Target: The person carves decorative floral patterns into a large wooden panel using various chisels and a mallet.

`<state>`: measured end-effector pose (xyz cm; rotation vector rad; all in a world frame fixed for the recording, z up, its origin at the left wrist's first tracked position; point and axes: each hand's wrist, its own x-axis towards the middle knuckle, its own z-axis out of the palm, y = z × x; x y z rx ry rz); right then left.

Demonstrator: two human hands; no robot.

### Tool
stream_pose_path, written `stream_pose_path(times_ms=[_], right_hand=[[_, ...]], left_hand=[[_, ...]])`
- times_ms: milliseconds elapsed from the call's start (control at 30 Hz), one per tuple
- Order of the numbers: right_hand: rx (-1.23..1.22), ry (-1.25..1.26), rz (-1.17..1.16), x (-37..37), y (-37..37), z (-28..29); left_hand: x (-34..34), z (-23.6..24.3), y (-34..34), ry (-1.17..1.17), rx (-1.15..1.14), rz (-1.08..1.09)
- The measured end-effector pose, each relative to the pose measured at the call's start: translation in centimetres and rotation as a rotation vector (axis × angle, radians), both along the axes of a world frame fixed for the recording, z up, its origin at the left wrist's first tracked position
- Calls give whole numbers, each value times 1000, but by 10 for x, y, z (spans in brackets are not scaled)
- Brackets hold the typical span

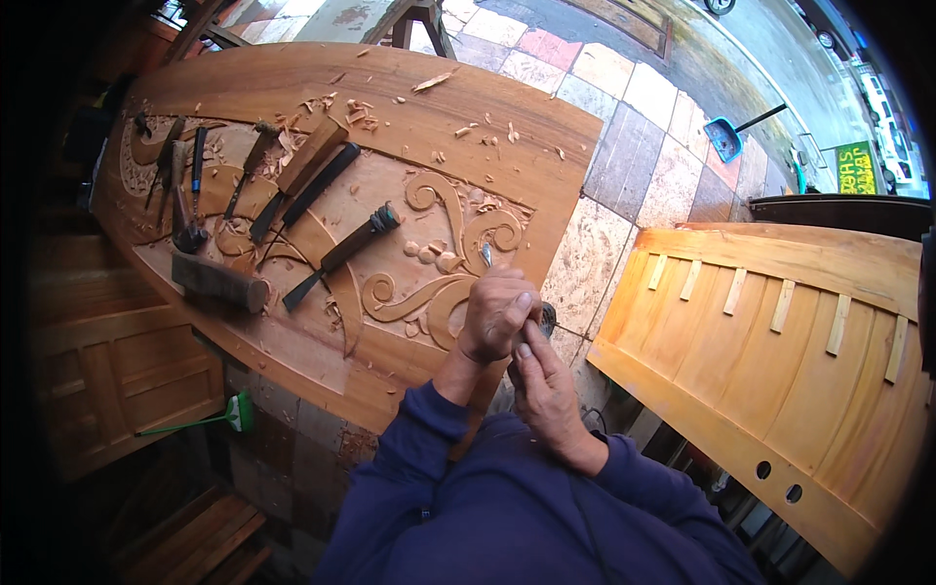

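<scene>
now, chisel: right of centre in frame; blade tip just at the scroll, rest mostly hidden by the hands.
left hand: fingers clamped round chisel, close behind blade.
right hand: just below & touching left hand; fingers partly hidden, can't tell if clamped on handle.
scroll edge: imo best w/ low blade angle, short light pushes, following the curve & w/ grain where poss.
carved panel: mid-frame; rest left hand on it as brake, so a slip won't nick finished relief.
shavings: upper left of centre; brush off any near the cut to see the line.
mallet: left of frame, lying w/ other tools; light pushes prob. don't need it.
</scene>
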<state>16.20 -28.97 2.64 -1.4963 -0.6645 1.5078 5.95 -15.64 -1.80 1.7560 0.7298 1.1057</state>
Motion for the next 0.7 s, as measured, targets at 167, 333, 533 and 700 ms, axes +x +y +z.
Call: stream_pose_path(times_ms=[167, 333, 533, 700], right_hand=[[34, 6, 8, -11, -2, -3], [-45, 591, -122, 35, 4, 53], [-65, 250, -29, 93, 8, 48], [-89, 120, 285, 101, 2, 30]], left_hand=[[-5, 2, 1, -164, -136, -18], [5, 34, -7, 53, 288, 117], [-29, 25, -23, 493, 278, -12], [-66, 15, -16, 887, 335, 632]])
